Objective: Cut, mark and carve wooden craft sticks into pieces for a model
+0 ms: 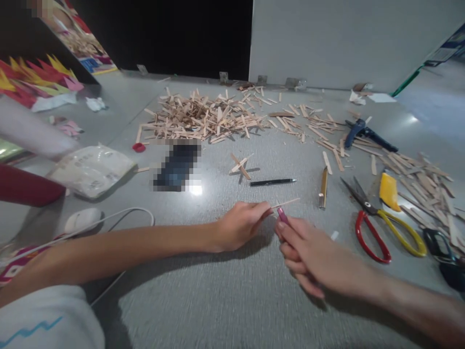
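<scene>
My left hand [241, 225] is closed, pinching thin wooden sticks [290, 201] between thumb and fingers near the middle of the table. Close on its right, my right hand [305, 252] is wrapped round a small pink object [282, 216], whose tip touches or nearly touches the sticks. Most of that pink object is hidden in the fingers. Beyond the hands, a few crossed sticks [240, 166] stand on the table, and a black pen [273, 182] lies in front of them.
A large pile of wooden sticks [207, 116] lies at the back. Scissors [368, 208], a yellow-handled tool [390, 192], a cutter [323, 188] and a blue glue gun [356, 133] lie right. Left are a phone [177, 166], a plastic packet [96, 169] and a white mouse [83, 219] with its cable.
</scene>
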Action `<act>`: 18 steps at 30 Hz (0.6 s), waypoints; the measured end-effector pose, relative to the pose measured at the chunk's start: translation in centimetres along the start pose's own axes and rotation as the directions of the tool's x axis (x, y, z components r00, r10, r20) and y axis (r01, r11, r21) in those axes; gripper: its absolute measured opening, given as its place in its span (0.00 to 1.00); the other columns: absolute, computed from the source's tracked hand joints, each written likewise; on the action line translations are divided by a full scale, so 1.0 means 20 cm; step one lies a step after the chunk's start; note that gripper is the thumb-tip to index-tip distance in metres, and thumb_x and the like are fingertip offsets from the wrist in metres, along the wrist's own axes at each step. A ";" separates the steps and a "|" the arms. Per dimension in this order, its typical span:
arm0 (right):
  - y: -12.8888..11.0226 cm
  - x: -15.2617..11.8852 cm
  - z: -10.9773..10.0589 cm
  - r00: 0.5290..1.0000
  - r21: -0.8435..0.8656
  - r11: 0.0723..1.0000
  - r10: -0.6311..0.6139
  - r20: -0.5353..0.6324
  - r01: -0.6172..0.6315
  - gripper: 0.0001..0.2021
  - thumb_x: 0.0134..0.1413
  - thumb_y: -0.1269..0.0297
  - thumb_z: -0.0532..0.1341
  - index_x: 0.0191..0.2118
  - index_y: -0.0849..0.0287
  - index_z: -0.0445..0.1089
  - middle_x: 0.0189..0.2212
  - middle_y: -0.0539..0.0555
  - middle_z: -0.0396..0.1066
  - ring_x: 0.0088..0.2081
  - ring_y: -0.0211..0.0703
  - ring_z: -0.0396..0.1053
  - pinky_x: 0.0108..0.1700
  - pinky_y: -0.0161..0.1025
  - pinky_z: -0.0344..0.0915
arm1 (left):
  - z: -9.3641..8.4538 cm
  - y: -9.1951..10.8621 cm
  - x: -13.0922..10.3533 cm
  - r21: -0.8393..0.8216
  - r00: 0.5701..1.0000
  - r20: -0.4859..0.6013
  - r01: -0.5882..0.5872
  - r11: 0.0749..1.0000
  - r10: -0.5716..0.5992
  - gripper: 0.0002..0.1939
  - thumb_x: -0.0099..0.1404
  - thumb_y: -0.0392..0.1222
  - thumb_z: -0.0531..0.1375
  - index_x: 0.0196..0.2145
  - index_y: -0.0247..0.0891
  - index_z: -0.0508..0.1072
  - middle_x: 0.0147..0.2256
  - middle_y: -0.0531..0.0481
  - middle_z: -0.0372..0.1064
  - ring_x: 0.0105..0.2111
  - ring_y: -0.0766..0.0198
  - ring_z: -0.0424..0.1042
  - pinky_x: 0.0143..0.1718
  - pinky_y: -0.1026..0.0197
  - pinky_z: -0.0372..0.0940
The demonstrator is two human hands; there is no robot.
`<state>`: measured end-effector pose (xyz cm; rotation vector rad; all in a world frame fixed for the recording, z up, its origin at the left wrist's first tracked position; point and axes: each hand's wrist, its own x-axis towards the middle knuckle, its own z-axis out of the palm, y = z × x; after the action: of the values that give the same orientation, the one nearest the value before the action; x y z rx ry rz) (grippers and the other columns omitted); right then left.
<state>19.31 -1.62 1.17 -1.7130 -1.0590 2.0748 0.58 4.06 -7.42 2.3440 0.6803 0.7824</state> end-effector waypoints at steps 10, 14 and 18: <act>-0.03 0.01 -0.09 0.996 -0.098 0.993 -0.054 0.077 0.061 0.14 0.77 0.49 0.52 0.40 0.51 0.58 0.20 0.37 0.49 0.16 0.32 0.43 0.14 0.27 0.51 | -0.05 0.03 0.07 -0.250 0.983 0.041 0.181 0.951 -0.176 0.18 0.80 0.43 0.50 0.30 0.40 0.61 0.22 0.60 0.59 0.20 0.71 0.58 0.23 0.67 0.55; -0.07 -0.04 -0.18 0.991 -0.391 0.911 -0.108 0.079 0.131 0.17 0.74 0.44 0.53 0.46 0.52 0.66 0.24 0.42 0.58 0.19 0.34 0.51 0.16 0.30 0.52 | -0.08 0.05 0.10 -0.697 0.911 0.322 0.413 0.585 -0.259 0.14 0.74 0.50 0.64 0.48 0.39 0.68 0.32 0.54 0.70 0.29 0.66 0.73 0.31 0.64 0.69; -0.08 -0.05 -0.19 0.957 -0.642 0.718 -0.277 0.088 0.267 0.19 0.74 0.52 0.52 0.37 0.56 0.74 0.31 0.52 0.73 0.30 0.42 0.68 0.32 0.37 0.66 | -0.08 0.07 0.10 -0.812 0.887 0.418 0.462 0.356 -0.199 0.30 0.68 0.51 0.72 0.58 0.44 0.62 0.43 0.51 0.70 0.30 0.67 0.78 0.33 0.61 0.72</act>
<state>22.72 0.44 2.80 -1.6744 -2.0732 1.5879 1.38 4.84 -4.67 1.1791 0.4194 0.4439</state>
